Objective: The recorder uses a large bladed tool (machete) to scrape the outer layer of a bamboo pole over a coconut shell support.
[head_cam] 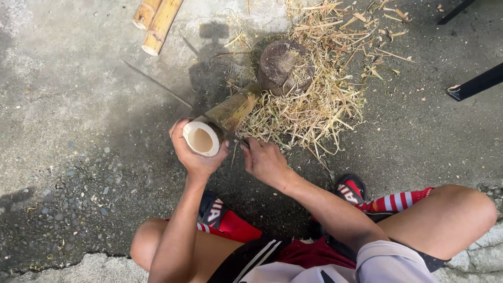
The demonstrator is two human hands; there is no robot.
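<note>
A: What is held in the hands?

B: A bamboo section (222, 121) is gripped near its cut end by the left hand (195, 153), the fingers wrapped around the pale, hollow-looking rim. The section is tilted, its far end resting against a round wooden block (283, 65) set in a heap of dry bamboo shavings (314, 99).

A: And the right hand?

B: The right hand (266, 161) is placed just beside the bamboo, its fingers curled closed around something dark and thin at the stalk's side. What is gripped cannot be told clearly; a long thin blurred line (157, 84) is seen running away toward the upper left, over the ground.

A: Where is all this set?

B: Everything is laid on rough grey concrete ground (78, 147). The bamboo section is found near the middle of the ground, the shavings spread from it toward the upper right. Two more bamboo pieces (156, 21) are laid side by side at the top edge, left of centre. Dark bars (474, 84) are seen at the right edge.

A: Is the person seen?

B: Bare knees are shown at the bottom edge, with red, black and white sandals (352, 189) beneath them.
</note>
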